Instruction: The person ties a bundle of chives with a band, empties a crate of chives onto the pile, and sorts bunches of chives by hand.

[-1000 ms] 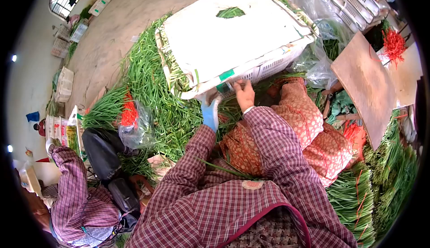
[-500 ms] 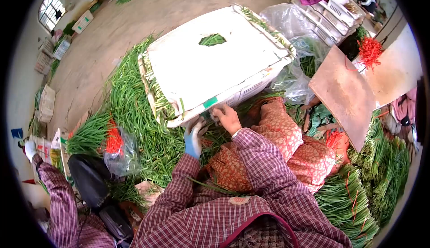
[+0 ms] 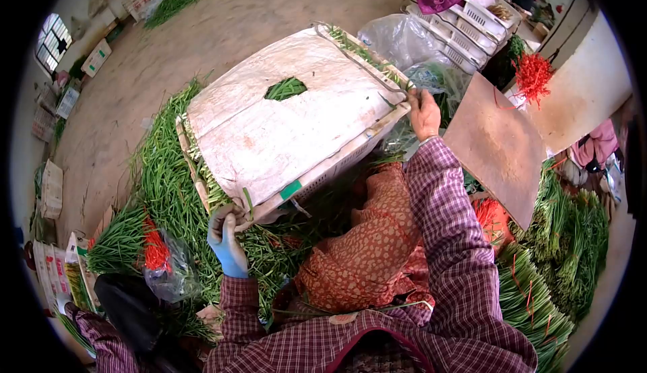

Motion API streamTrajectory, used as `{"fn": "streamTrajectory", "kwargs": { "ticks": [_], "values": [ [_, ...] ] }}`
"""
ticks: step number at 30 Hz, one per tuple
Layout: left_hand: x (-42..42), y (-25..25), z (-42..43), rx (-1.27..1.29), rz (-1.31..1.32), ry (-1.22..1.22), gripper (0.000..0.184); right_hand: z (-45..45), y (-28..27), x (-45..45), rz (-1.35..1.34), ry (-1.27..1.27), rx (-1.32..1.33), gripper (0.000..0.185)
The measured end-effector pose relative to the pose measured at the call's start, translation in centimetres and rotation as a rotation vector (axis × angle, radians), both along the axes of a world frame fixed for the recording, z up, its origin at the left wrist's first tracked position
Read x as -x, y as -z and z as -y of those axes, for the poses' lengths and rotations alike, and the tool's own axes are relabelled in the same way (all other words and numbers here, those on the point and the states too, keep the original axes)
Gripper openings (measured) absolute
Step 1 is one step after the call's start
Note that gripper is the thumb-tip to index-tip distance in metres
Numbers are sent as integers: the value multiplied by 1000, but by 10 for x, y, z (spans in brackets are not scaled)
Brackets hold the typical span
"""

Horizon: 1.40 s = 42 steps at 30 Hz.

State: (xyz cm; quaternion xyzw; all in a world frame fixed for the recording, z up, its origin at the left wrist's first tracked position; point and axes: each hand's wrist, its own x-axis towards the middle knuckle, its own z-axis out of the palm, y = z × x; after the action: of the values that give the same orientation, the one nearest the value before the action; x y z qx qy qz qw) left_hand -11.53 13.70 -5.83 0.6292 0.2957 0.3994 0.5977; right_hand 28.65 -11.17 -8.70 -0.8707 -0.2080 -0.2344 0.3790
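A white plastic crate [image 3: 344, 159] full of green stalks stands before me, topped by a white sheet [image 3: 283, 150] with a ragged hole in it. Green stalks show through the hole and along both short sides. My left hand [image 3: 228, 238], in a pale glove with a blue cuff, is closed on the crate's near left corner, where the sheet bunches up. On the near right corner, my bare right hand [image 3: 424, 113] grips the rim beside a wire handle [image 3: 367, 70]; some of its fingertips are hidden. A green tag [image 3: 290, 189] marks the crate's near side.
Loose green stalks [image 3: 168, 144] are heaped left of the crate. Tied bundles [image 3: 532, 299] lie at right, near a tilted board [image 3: 499, 144] and red ties [image 3: 532, 76]. Stacked crates [image 3: 465, 26] stand behind. At lower left is a co-worker's sleeve [image 3: 101, 339].
My hands have parted from the middle of the crate's near side. The left went to the near left corner, the right to the near right corner. The view has shifted.
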Motion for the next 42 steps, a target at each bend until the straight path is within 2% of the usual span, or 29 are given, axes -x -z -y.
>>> {"fn": "streamTrajectory", "kwargs": {
  "ticks": [1, 2, 3, 6, 8, 10, 13, 15, 17, 19, 20, 21, 23, 24, 25, 26, 27, 29, 31, 32, 33, 34, 35, 36, 37, 38, 39, 41, 42],
  "values": [
    [-4, 0, 1, -1, -2, -15, 21, -2, -2, -6, 174, 87, 158, 19],
    [-7, -1, 0, -14, -10, -57, 21, -6, -7, -13, 50, 127, 325, 27],
    [-4, -2, -3, -34, -22, -118, 21, -7, -6, -18, 50, 130, 407, 34],
    [11, 12, -17, -20, -62, -280, 20, -9, 16, -52, -139, -15, 505, 40],
    [25, 23, -26, 9, -39, -357, 20, -5, 25, -68, -216, -10, 618, 46],
    [36, 34, -36, 18, -50, -393, 20, 4, 23, -80, -202, -94, 473, 38],
    [39, 34, -39, -21, -125, -369, 21, 23, 15, -107, -94, -56, 350, 31],
    [32, 29, -37, -25, -122, -354, 20, 48, 27, -147, -71, -75, 128, 41],
    [22, 11, -27, 104, -163, -257, 18, 60, 22, -162, -137, 29, 13, 46],
    [12, -2, -17, 99, -152, -264, 17, 68, 23, -175, -158, 241, 90, 50],
    [9, -11, -12, 79, -168, -283, 17, 96, 64, -227, -261, 177, 50, 52],
    [8, -15, -9, 58, -182, -302, 18, 100, 84, -236, -263, 173, 51, 52],
    [10, -2, -8, -11, -201, -291, 25, 111, 107, -235, -255, 392, 205, 54],
    [7, 2, -5, -28, -267, -227, 28, 92, 83, -191, -125, 494, 298, 54],
    [4, 4, -1, -46, -333, -159, 32, 79, 76, -166, -126, 495, 308, 54],
    [-3, -2, 2, 133, -332, -91, 37, 70, 71, -149, 65, 359, 260, 50],
    [-10, 12, -1, 81, -274, -74, 35, 59, 63, -132, 256, 222, 206, 46],
    [-17, 23, -7, 50, -358, -34, 29, 24, 41, -85, 242, -36, 89, 38],
    [-26, 14, -4, 6, -435, -54, 27, -11, 7, -30, 97, -223, -60, 34],
    [-30, 10, -3, -30, -524, -77, 28, -25, -15, -1, 24, -295, -30, 34],
    [-32, 16, -3, -294, -611, -177, 34, -36, -34, 26, -51, -369, 2, 33],
    [-35, 15, -4, -477, -590, -228, 35, -47, -48, 47, -3, -481, -5, 30],
    [-39, 13, -5, -661, -562, -279, 37, -54, -68, 74, -108, -518, 17, 28],
    [-41, 17, -7, -661, -554, -282, 37, -60, -72, 88, -13, -599, 18, 27],
    [-43, 22, -10, -565, -565, -244, 35, -64, -81, 108, -88, -656, 10, 23],
    [-45, 27, -13, -472, -576, -204, 33, -69, -81, 120, 16, -715, 10, 18],
    [-53, 25, -12, -475, -569, -206, 33, -71, -86, 136, -5, -759, 20, 15],
    [-71, 19, -10, 173, -40, -155, 31, -72, -87, 158, -60, -823, 7, 14],
    [-76, 4, -6, 197, -63, -112, 33, -70, -92, 170, -153, -837, -12, 13]
  ]
}}
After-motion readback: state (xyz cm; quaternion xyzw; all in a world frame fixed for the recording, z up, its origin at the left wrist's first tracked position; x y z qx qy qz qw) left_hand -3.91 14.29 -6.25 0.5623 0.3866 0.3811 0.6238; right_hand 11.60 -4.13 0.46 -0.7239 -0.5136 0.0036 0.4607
